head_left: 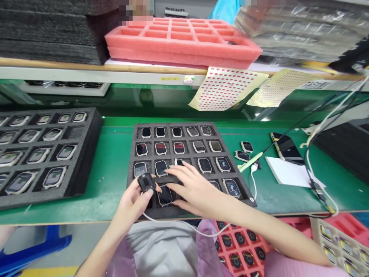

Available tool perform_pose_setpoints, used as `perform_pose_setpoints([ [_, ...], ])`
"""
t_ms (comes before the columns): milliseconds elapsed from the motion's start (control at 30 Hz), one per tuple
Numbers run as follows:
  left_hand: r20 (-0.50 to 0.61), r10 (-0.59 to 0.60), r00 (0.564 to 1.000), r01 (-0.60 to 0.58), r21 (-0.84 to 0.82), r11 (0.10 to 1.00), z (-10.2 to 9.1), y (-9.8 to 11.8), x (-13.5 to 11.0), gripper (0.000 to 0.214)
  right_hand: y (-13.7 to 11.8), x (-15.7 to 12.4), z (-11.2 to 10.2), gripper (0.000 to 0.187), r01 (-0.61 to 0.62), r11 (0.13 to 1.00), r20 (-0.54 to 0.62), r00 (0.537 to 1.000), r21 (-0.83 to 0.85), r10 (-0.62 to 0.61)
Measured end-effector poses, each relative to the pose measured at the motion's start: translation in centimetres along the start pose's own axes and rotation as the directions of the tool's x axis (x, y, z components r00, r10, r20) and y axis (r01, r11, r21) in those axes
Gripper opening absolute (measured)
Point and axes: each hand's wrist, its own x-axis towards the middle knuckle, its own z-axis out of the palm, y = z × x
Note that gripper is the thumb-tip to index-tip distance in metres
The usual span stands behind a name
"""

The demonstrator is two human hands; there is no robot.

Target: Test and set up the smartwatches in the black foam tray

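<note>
Between the thumb and fingers of my left hand (134,200) is a small black square device (146,182), apparently with a white cable (184,222) running off it. It is over the near left part of a black foam tray (131,154) of square smartwatches. My right hand (196,188) reaches across the tray from the right, fingers apart and palm down. Its fingertips are close to a watch (161,168) in the third row and a watch (165,195) in the nearest row; whether they touch is unclear. Several compartments are hidden under this hand.
Another foam tray of watches (98,119) stands left. To the right lie two loose watches (242,155), a light-green pen-like tool (250,162), a phone (286,148) and white paper (288,173). Pink foam trays (184,52) sit on the shelf above; cables hang at right.
</note>
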Motion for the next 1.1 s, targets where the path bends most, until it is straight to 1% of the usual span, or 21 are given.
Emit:
perform_pose_setpoints([
  [100, -0.067, -0.032, 0.997, 0.028, -0.067, 0.997, 0.0, 0.2, -0.1, 0.032, -0.6, 2.5, 0.4, 0.038, 0.126, 0.979, 0.091, 0.989, -0.157, -0.113],
  [133, -0.075, -0.034, 0.997, 0.028, -0.082, 0.996, 0.0, 0.3, -0.1, 0.032, -0.7, 3.1, 0.4, 0.037, 0.162, 0.97, 0.114, 0.983, -0.182, -0.143],
  [200, -0.072, -0.03, 0.997, 0.022, -0.102, 0.995, 0.0, 0.3, -0.2, 0.031, -0.6, 3.9, 0.5, 0.036, 0.191, 0.964, 0.142, 0.976, -0.187, -0.166],
  [267, -0.051, -0.019, 0.999, 0.013, -0.114, 0.993, -0.1, 0.3, -0.2, 0.033, -0.3, 4.1, 0.5, 0.037, 0.173, 0.976, 0.143, 0.978, -0.133, -0.154],
  [333, -0.036, 0.001, 0.999, -0.005, -0.119, 0.993, -0.2, 0.3, -0.1, 0.037, 0.2, 3.8, 0.5, 0.038, 0.127, 0.992, 0.112, 0.986, -0.022, -0.124],
  [433, -0.039, 0.033, 0.999, -0.037, -0.124, 0.992, -0.4, 0.3, 0.1, 0.042, 1.1, 2.9, 0.2, 0.04, 0.052, 0.974, -0.012, 0.999, 0.222, -0.051],
  [467, -0.024, 0.037, 0.999, -0.039, -0.116, 0.992, -0.5, 0.3, 0.2, 0.042, 1.4, 2.6, 0.0, 0.042, 0.042, 0.952, -0.067, 0.997, 0.303, -0.023],
  [533, 0.056, 0.038, 0.998, -0.034, -0.079, 0.996, -0.6, 0.2, 0.3, 0.043, 1.7, 2.2, -0.8, 0.044, 0.055, 0.909, -0.169, 0.985, 0.413, 0.017],
  [600, 0.176, 0.02, 0.984, -0.014, -0.034, 0.999, -0.4, 0.0, 0.3, 0.044, 1.6, 2.2, -1.6, 0.044, 0.082, 0.901, -0.215, 0.976, 0.425, 0.013],
  [667, 0.273, -0.023, 0.962, 0.025, -0.002, 1.0, 0.1, -0.3, 0.3, 0.046, 1.1, 2.4, -2.1, 0.042, 0.095, 0.927, -0.198, 0.98, 0.364, -0.023],
  [733, 0.311, -0.072, 0.948, 0.065, 0.033, 0.997, 0.7, -0.5, 0.3, 0.046, 0.6, 2.9, -2.1, 0.04, 0.101, 0.954, -0.133, 0.989, 0.284, -0.065],
  [833, 0.284, -0.106, 0.953, 0.088, 0.077, 0.993, 1.2, -0.8, 0.3, 0.044, 0.2, 3.4, -1.6, 0.036, 0.102, 0.972, -0.041, 0.995, 0.21, -0.096],
  [933, 0.268, -0.111, 0.957, 0.093, 0.08, 0.992, 1.4, -0.7, 0.5, 0.043, 0.5, 3.6, -1.4, 0.036, 0.09, 0.97, -0.01, 0.996, 0.224, -0.091],
  [1000, 0.236, -0.066, 0.97, 0.054, 0.055, 0.997, 1.3, -0.5, 0.6, 0.039, 0.9, 3.4, -1.5, 0.038, 0.093, 0.962, -0.039, 0.996, 0.257, -0.086],
  [1100, 0.176, 0.023, 0.984, -0.024, 0.003, 1.0, 1.3, -0.3, 0.8, 0.03, 1.1, 3.0, -1.8, 0.036, 0.1, 0.955, -0.134, 0.989, 0.28, -0.064],
])
